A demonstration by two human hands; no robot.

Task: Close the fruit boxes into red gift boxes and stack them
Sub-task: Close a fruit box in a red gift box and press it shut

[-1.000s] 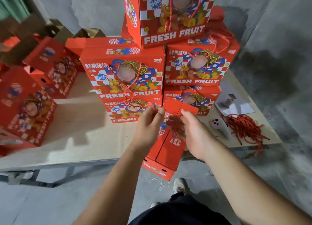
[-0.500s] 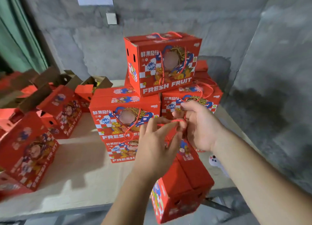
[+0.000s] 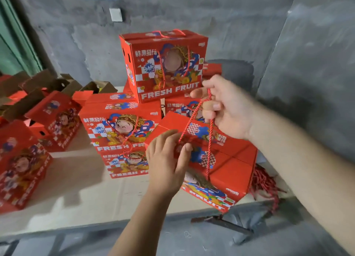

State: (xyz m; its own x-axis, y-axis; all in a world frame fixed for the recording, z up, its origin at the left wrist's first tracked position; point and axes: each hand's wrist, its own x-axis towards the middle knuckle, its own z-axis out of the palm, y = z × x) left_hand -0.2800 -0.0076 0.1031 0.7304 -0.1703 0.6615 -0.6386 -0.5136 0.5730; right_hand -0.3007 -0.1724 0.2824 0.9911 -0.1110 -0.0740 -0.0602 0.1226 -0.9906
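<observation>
Right hand fingers curled round twisted red cord of closed red box, tilted at near edge of pale surface; left hand pinches cord's lower end against box top; glossy printed cardboard; stacked boxes behind; left boxes blurred, partly cut off.

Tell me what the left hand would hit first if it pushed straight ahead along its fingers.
Probably the tilted red cardboard gift box: the left hand already touches its near top edge.
</observation>
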